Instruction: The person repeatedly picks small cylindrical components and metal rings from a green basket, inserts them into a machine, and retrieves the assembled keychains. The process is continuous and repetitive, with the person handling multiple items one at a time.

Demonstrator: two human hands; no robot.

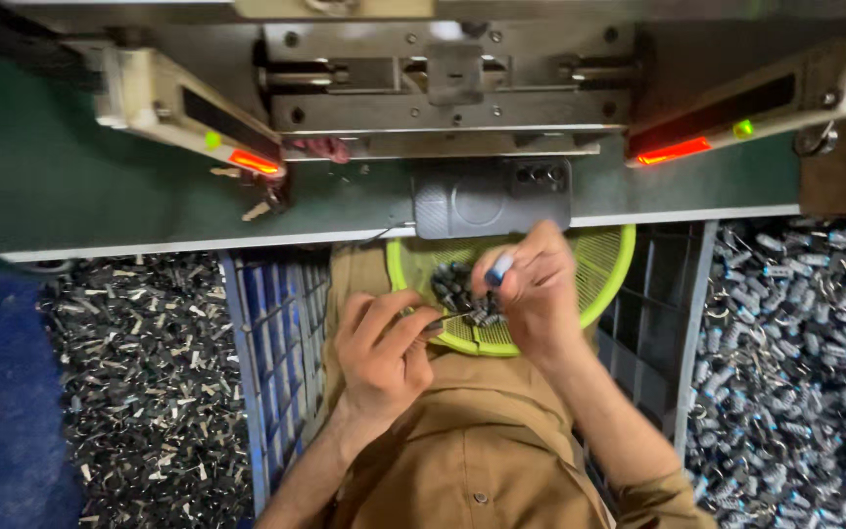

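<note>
My left hand (384,348) rests on my lap in tan clothing, its fingers pinched on a small dark metal part at the edge of a lime-green mesh basket (611,274). My right hand (533,289) hovers over the basket and holds a small blue-capped cylindrical part (498,269) between thumb and fingers. A heap of small dark parts (454,284) lies in the basket, partly hidden by my right hand.
A green bench with a metal press machine (443,88) and two red-lit bars (673,152) lies ahead. A grey phone (492,196) sits at the bench edge. Blue crates (276,333) flank my lap. Piles of small parts cover the floor left (139,372) and right (795,362).
</note>
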